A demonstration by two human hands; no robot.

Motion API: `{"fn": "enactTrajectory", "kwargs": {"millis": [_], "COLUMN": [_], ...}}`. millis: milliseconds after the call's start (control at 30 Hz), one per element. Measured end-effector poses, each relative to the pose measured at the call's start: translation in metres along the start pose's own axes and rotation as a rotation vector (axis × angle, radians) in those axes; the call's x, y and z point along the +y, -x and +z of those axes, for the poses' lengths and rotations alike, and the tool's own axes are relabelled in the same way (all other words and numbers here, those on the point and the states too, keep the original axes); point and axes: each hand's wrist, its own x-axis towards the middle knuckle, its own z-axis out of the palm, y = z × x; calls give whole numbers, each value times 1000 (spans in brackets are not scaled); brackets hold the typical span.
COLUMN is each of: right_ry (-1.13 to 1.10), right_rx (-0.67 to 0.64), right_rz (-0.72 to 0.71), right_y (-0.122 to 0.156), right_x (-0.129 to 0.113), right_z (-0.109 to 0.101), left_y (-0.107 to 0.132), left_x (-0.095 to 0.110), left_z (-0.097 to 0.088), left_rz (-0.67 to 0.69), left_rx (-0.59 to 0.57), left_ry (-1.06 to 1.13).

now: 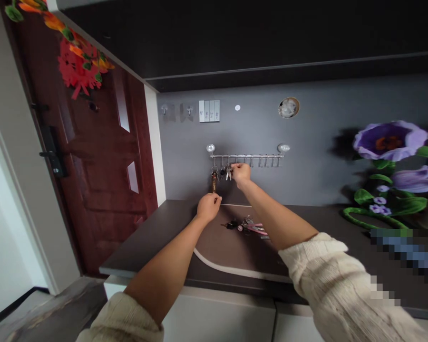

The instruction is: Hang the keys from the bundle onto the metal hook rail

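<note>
A clear hook rack (pixel 248 156) is fixed to the grey wall, with several bunches of keys on its left end. My right hand (pixel 241 175) is up at the rack, its fingers closed on a bunch of silver keys (pixel 228 173). Whether that bunch's ring sits on a hook I cannot tell. To its left hang a small dark key bunch (pixel 222 172) and keys with a long brown key fob (pixel 214 182). Just below the fob is my left hand (pixel 209 208), fingers curled together; what they hold, if anything, is hidden. More keys (pixel 248 225) lie on the brown mat (pixel 228 254).
The dark countertop (pixel 150 237) carries the mat, and a black shelf (pixel 271 42) overhangs it. Purple artificial flowers (pixel 390 142) stand at the right. A dark red door (pixel 107 199) is on the left. Two wall hooks (pixel 189 111) and a switch-like panel (pixel 209 111) are above the rack.
</note>
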Motion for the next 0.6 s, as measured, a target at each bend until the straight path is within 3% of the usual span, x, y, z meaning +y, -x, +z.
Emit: {"fn": "enactTrajectory", "kwargs": {"millis": [233,600], "right_ry": [3,31], "right_rx": [115,48], "right_rz": [-5,115], "right_y": [0,5], "right_x": [6,15], "right_z": [7,6], "left_y": [-1,-1], "left_x": [-2,-3], "left_z": [0,0], "left_rz": [-26,-38], "left_rx": [11,-4], "left_ry": [-16,-1]}}
